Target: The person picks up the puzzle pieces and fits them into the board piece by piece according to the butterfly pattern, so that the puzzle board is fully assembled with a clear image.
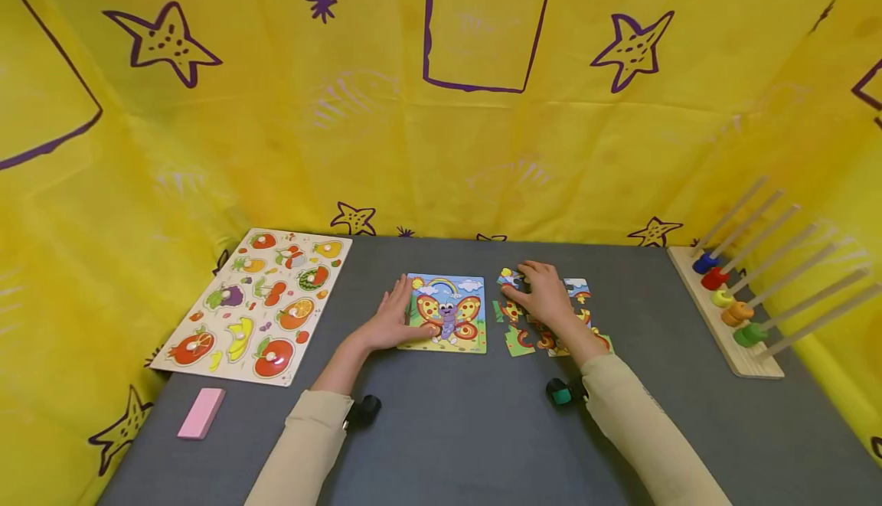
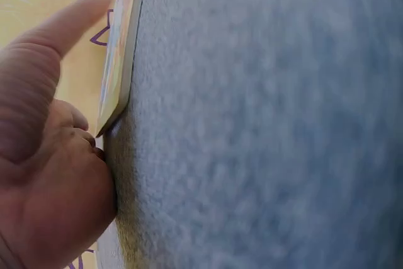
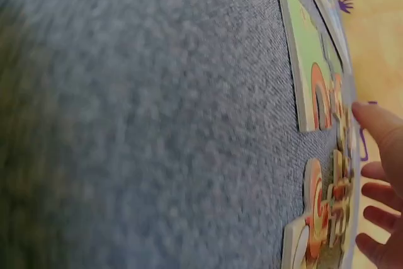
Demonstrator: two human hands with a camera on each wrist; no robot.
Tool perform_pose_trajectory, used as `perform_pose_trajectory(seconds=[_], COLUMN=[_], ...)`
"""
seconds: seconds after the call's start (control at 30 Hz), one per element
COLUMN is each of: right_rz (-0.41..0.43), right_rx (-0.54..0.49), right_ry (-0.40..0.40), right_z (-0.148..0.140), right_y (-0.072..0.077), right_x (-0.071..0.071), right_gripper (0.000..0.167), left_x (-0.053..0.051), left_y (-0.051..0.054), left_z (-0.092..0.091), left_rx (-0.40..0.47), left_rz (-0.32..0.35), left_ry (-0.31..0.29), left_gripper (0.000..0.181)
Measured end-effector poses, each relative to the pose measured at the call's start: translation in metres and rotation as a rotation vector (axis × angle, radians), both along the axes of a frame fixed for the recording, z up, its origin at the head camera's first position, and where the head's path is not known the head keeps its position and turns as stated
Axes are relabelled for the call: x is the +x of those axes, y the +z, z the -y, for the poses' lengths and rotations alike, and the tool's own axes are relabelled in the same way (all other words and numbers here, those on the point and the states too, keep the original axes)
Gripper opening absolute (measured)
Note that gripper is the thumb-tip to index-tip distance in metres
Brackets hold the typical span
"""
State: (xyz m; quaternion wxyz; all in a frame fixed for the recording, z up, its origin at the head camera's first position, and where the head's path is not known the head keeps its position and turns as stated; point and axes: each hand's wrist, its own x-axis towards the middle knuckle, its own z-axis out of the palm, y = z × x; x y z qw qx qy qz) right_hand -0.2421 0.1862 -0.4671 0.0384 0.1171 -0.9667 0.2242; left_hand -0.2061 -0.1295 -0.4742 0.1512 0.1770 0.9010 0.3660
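My left hand (image 1: 389, 324) rests at the left edge of a butterfly picture puzzle (image 1: 468, 308), its thumb stretched across the lower part. In the left wrist view that hand (image 2: 56, 174) lies beside the raised edge of the puzzle board (image 2: 123, 61). Over a group of loose jigsaw pieces (image 1: 518, 341) just to the right, my right hand (image 1: 546, 295) reaches with fingers spread and touches pieces at the upper left. The right wrist view has a green piece (image 3: 301, 55) flat on the table and the fingers loosely bent; whether they grip a piece is hidden.
A fruit board (image 1: 276, 318) with knobbed pieces lies at the left, with a pink block (image 1: 201, 412) in front of it. On the right stands a wooden peg board (image 1: 733, 337) with coloured rings. A yellow cloth (image 1: 386, 146) hangs behind the grey table (image 1: 455, 429).
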Motion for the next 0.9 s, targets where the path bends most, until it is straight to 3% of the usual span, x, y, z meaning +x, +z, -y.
perform_pose_trajectory(seconds=[0.4, 0.6, 0.8, 0.9], right_rz=[-0.004, 0.005, -0.026, 0.027], right_rx=[-0.091, -0.225, -0.423, -0.547], right_ry=[-0.028, -0.068, -0.119, -0.141], right_z=[0.003, 0.006, 0.018, 0.030], right_y=[-0.003, -0.004, -0.004, -0.001], right_x=[-0.004, -0.007, -0.010, -0.011], right_gripper=[0.056, 0.052, 0.030, 0.026], left_x=[0.003, 0.005, 0.006, 0.006], left_y=[-0.002, -0.001, -0.001, -0.001], left_z=[0.002, 0.002, 0.002, 0.002], left_rx=[0.024, 0.019, 0.016, 0.015], left_rz=[-0.024, -0.041, -0.050, -0.051], left_ry=[-0.015, -0.014, -0.016, -0.015], left_gripper=[0.118, 0.117, 0.115, 0.115])
